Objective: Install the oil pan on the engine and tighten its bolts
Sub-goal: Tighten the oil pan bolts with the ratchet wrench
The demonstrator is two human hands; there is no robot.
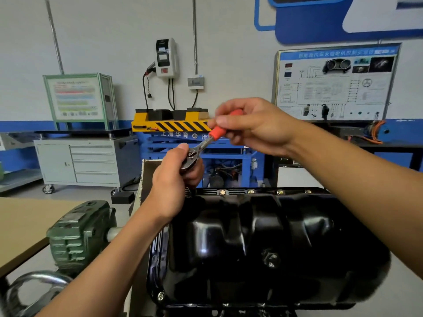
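1. Two hands meet near the centre of the view on one ratchet wrench [206,143]. It has a chrome shank and a red grip, and slants up toward 2 o'clock.
2. Left hand [174,177]: the fingers and thumb are curled round the ratchet head, just above the far left corner of the pan. The hand hides the socket end, so whether it sits on a bolt cannot be told.
3. Right hand [256,126]: at 2 o'clock from the left hand, fingers wrapped round the red grip with the thumb lying along it.
4. Oil pan [263,236]: glossy black pressed steel filling the 5 o'clock region, sump side up. A row of flange bolts [251,191] runs along its far edge. A corner bolt [161,295] shows at 7 o'clock, and a drain plug [271,259] sits on the near face.
5. Surface: a pale wooden tabletop [25,223] lies at 9 o'clock. A green cast gearbox housing [77,234] stands between it and the pan. A blurred chrome handwheel [34,284] is at 8 o'clock.
6. Room: a white wall with a blue lower band.
   - At 10 o'clock, a grey drawer cabinet [87,163] on castors stands with a green-framed display board [77,97] above it.
   - At 12 o'clock, a blue lift table [178,125] has a yellow top with black hazard stripes, below a wall-mounted charging unit [166,58].
   - At 2 o'clock hangs a wiring-diagram training board [334,83].
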